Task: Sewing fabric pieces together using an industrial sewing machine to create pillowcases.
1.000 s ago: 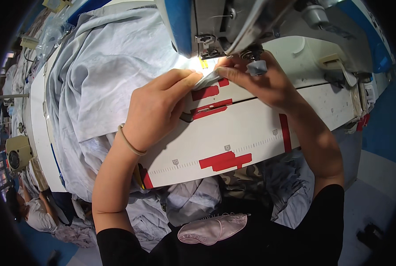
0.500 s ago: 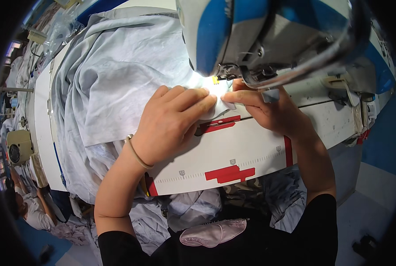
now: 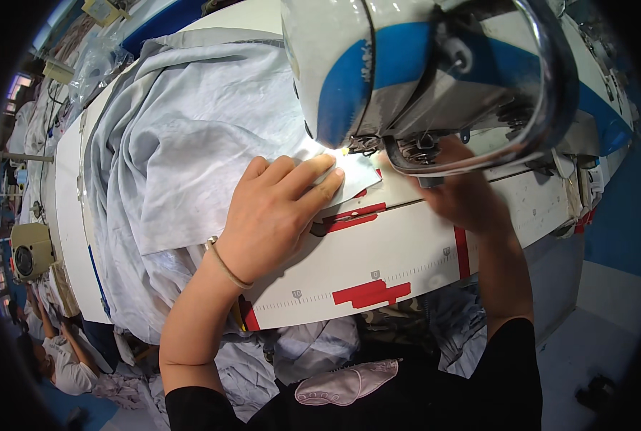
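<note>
A pale grey-blue cloth [image 3: 184, 158] spreads in loose folds over the left of the sewing table, its lit corner lying under the needle area of a white and blue sewing machine [image 3: 399, 68]. My left hand [image 3: 273, 208] rests on top of this cloth, fingers extended and pressing it down just left of the needle. Behind the machine's curved chrome guard [image 3: 561, 72], my right hand [image 3: 471, 197] is blurred, and its fingers are mostly hidden by the machine head. Whether it holds anything cannot be seen.
The white table edge [image 3: 406, 248] carries a printed ruler scale and red tape [image 3: 370, 293]. More crumpled cloth [image 3: 313, 352] hangs below the edge near my lap. Far left, another person [image 3: 69, 363] sits near a beige machine [image 3: 31, 250].
My right hand has drawn away from the cloth corner, rightward and behind the machine head. My left hand stays on the cloth. The view has shifted slightly.
</note>
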